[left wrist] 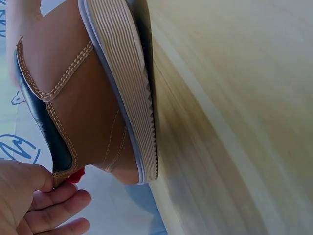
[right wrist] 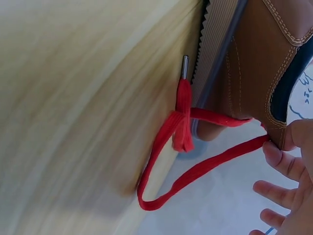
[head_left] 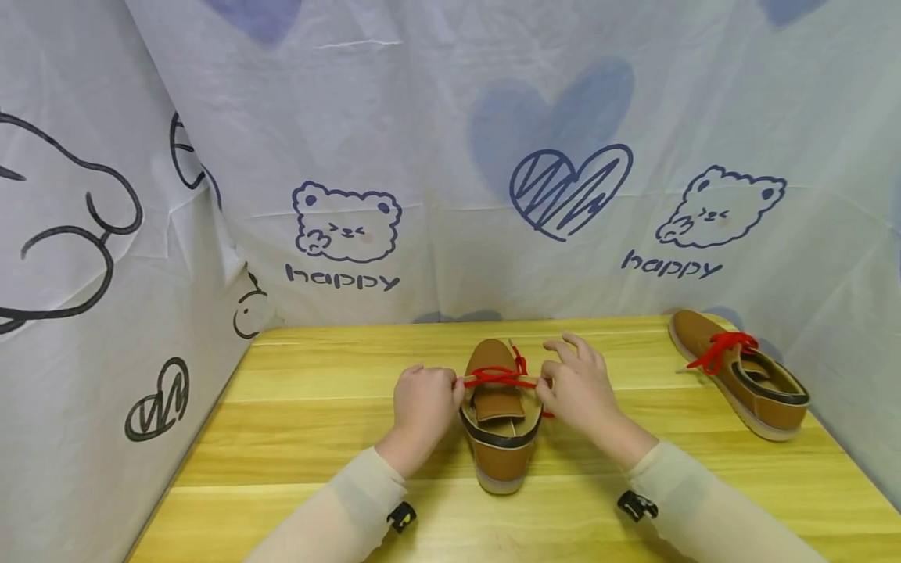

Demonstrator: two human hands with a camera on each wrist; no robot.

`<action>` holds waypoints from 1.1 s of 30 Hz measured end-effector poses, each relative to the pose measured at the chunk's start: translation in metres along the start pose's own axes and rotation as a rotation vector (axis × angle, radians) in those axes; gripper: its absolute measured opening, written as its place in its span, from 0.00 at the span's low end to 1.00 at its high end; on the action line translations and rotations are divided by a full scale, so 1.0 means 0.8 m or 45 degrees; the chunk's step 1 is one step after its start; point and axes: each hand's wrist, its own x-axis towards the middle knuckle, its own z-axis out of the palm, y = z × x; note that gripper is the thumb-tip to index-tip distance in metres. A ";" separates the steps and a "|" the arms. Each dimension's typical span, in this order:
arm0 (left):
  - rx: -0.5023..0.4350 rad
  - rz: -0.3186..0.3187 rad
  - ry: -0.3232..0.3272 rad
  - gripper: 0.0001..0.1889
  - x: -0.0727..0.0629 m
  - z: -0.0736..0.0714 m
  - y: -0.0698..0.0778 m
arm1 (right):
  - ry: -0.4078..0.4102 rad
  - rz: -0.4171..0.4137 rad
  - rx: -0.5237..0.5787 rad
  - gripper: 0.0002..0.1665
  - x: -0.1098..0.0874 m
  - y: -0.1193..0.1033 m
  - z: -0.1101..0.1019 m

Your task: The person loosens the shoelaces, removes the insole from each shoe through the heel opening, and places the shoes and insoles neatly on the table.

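The left grip (head_left: pixel 425 400) was closed in a pinch, thumb and forefinger on the front corner of the left lacing flap (left wrist: pixel 66 172) of a brown leather-look shoe with a pale ridged sole. The right grip (head_left: pixel 577 383) pinched the matching right lacing flap (right wrist: pixel 276 132), its other fingers spread; whether it also caught the lace, I could not tell. Between the two grips a flat red fabric lace (head_left: pixel 496 377) crossed above the brown tongue (head_left: pixel 498 403), and on the right a slack length hung in a loop, its metal tip (right wrist: pixel 185 67) beside the sole.

The brown shoe (head_left: pixel 500 465) stood upright mid-bench, heel near and toe far. It seemed likely to be light and supple above, firmer at the sole — little in it looked fragile. The flap corners offered a good pinch, the heel a steadier hold; the lace, soft and limp, would probably have been best taken close to the flaps.

Farther out, at the far right of the yellow wood-grain bench (head_left: pixel 317 446), lay a second brown shoe (head_left: pixel 770 409) with a red bow (head_left: pixel 721 349). A white printed cloth (head_left: pixel 436 156) hung beyond.
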 end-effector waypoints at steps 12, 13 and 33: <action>-0.058 -0.005 -0.004 0.15 -0.005 0.003 -0.005 | -0.005 0.024 0.068 0.13 -0.006 0.004 0.002; -0.074 -0.003 -0.011 0.15 -0.004 0.002 -0.004 | 0.007 0.016 0.091 0.13 -0.005 0.005 0.003; -0.130 0.063 -0.043 0.10 -0.011 -0.003 0.020 | 0.083 -0.083 0.239 0.17 -0.003 -0.013 0.008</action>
